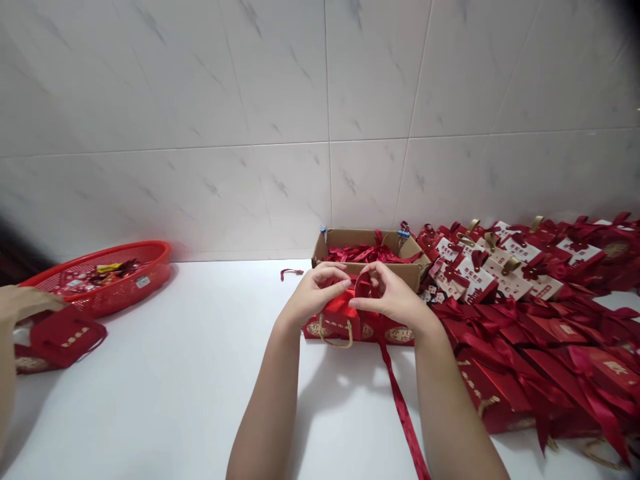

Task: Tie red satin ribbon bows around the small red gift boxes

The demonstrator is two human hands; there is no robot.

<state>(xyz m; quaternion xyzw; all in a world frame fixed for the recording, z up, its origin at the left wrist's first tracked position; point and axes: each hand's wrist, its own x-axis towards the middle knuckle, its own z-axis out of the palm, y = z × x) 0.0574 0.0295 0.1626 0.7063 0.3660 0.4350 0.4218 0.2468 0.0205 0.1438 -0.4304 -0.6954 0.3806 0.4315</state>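
Observation:
Both my hands are over a red gift box (359, 327) with gold round patterns and a rope handle (336, 345). My left hand (320, 290) is at the upper left of the box, thumb and forefinger closed at the red ribbon. Curled round a loop of dark red ribbon (365, 285), my right hand (387, 297) has its thumb and fingers on it. A long ribbon end (400, 403) hangs from the box toward the front edge. Small parts of the ribbon between my fingertips are hidden.
Behind the box stands a cardboard carton (370, 257) of red ribbons. Many red and white gift boxes (520, 360) fill the right side. At left, another person's hand (35, 303) touches a red bag (65, 337) beside a red basket (163, 257).

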